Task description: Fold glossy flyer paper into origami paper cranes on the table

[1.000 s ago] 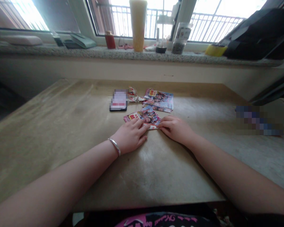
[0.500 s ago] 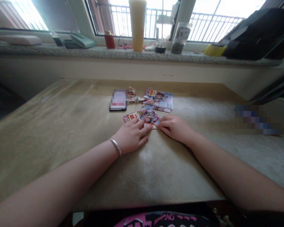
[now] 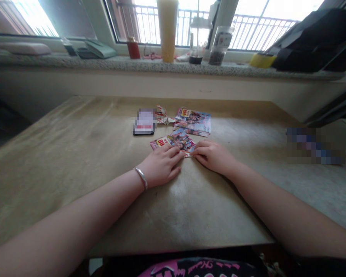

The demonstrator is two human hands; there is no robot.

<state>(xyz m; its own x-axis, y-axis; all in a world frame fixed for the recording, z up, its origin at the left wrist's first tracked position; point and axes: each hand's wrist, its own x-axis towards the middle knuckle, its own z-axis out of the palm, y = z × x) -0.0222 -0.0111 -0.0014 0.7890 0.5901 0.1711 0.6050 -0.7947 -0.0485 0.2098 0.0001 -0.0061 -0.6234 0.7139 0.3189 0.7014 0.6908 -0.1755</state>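
Observation:
A colourful printed leaflet [image 3: 181, 141] with a folded strip along its near edge lies at the middle of the table. My left hand [image 3: 161, 163], with a silver bangle at the wrist, rests flat on its near left part, fingers stretched out. At the near right corner my right hand [image 3: 212, 156] pinches the leaflet's edge between thumb and fingers. Just beyond lies a stack of similar leaflets [image 3: 194, 121]. Left of that stack is a folded paper piece [image 3: 163, 115], touching or close to a phone [image 3: 144, 122]. My fingers hide part of the leaflet's near edge.
On the stone windowsill [image 3: 138, 66] stand a red bottle [image 3: 133, 48], a tall yellowish cup [image 3: 167, 32], clear containers [image 3: 218, 46] and a yellow tape roll [image 3: 262, 60]. A blurred-out flat item [image 3: 313, 146] lies at the table's right.
My left fingers have shifted very slightly along the leaflet's near edge. The right hand holds the same corner, and everything else stays in place.

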